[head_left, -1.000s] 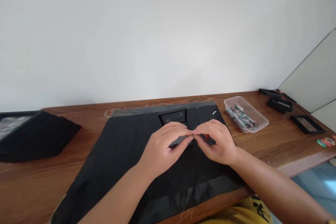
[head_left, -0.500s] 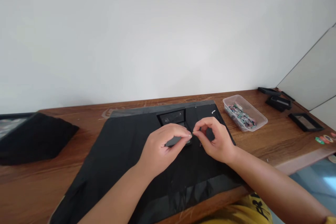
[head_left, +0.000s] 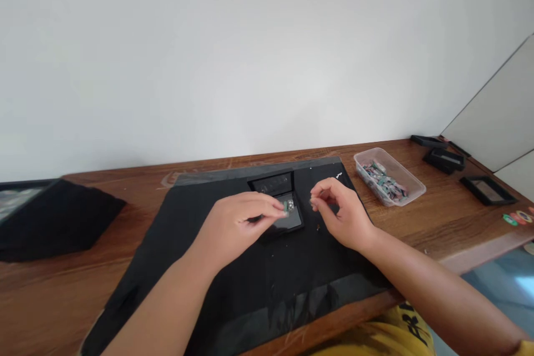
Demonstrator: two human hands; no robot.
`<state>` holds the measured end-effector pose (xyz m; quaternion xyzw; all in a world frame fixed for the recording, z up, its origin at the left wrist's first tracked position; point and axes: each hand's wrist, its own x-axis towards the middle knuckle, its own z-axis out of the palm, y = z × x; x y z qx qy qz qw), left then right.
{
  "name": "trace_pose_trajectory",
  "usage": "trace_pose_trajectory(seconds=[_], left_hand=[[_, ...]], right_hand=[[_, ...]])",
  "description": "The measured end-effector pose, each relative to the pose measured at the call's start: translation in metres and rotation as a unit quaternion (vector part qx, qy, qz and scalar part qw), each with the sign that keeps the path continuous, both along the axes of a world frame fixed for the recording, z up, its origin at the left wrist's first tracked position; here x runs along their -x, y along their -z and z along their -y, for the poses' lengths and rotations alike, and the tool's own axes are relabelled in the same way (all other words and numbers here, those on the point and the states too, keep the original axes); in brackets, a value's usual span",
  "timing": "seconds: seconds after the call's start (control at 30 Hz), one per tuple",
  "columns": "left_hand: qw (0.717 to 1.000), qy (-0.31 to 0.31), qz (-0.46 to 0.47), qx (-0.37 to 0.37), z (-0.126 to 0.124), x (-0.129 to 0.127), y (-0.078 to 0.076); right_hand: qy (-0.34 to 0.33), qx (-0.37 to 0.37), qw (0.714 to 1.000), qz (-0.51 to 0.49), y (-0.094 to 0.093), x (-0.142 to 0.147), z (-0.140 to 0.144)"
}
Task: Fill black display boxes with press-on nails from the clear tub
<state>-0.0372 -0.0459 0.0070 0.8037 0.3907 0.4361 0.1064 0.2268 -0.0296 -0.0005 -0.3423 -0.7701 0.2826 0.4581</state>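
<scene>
Worktop [head_left: 417, 228]: brown wood, visible grain, slight sheen. Mat [head_left: 217, 267] over it: black, matt, cloth-like, front strip catching light. Small open case [head_left: 280, 200]: black plastic, glossy panel inside. Tub [head_left: 390, 176]: clear thin plastic, smooth. Folded cloth [head_left: 58, 222]: black, matt, soft. Frames [head_left: 484, 189]: black plastic, smooth. Wall [head_left: 250, 39]: white, matt.

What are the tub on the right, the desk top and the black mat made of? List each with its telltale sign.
Tub: clear plastic, it seems; its small colourful contents show through the thin glossy walls.
Desk top: wood or wood-look laminate, brown with visible grain streaks; which one is unclear.
Black mat: probably soft fabric or rubber, matte, lying flat with faint creases.
</scene>
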Motion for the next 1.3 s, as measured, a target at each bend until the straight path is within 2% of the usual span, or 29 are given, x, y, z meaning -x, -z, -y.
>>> trace_pose_trajectory(seconds=[0.17,0.3,0.47,0.63,0.73,0.87,1.07,1.17,1.3], left_hand=[[0.990,0.035,-0.074,0.119,-0.006,0.021,0.005],[0.990,0.020,-0.093,0.109,-0.007,0.031,0.009],[0.988,0.009,-0.123,0.090,-0.005,0.030,0.016],[0.984,-0.003,-0.141,0.111,-0.005,0.030,0.021],[0.969,-0.021,-0.171,0.177,-0.005,0.033,0.018],[0.949,-0.036,-0.194,0.244,-0.003,0.034,0.006],[0.916,-0.156,-0.234,0.287,0.002,0.028,-0.016],[0.902,-0.167,-0.242,0.316,0.003,0.025,-0.016],[0.892,-0.167,-0.239,0.346,0.001,0.026,-0.008]], right_hand=[[-0.003,0.013,1.000,0.008,0.001,-0.002,-0.002],[-0.005,0.013,1.000,0.019,0.001,-0.002,-0.003],[-0.017,0.013,0.999,0.049,0.001,-0.002,-0.003],[-0.024,0.027,0.996,0.082,0.002,-0.001,-0.003],[-0.024,0.042,0.996,0.079,0.001,-0.001,-0.003],[-0.023,0.057,0.995,0.080,0.000,0.000,-0.003],[-0.039,0.045,0.996,0.067,0.001,0.001,-0.002],[-0.042,0.038,0.996,0.066,0.001,0.001,-0.002],[-0.055,0.015,0.997,0.060,-0.001,0.000,-0.002]])
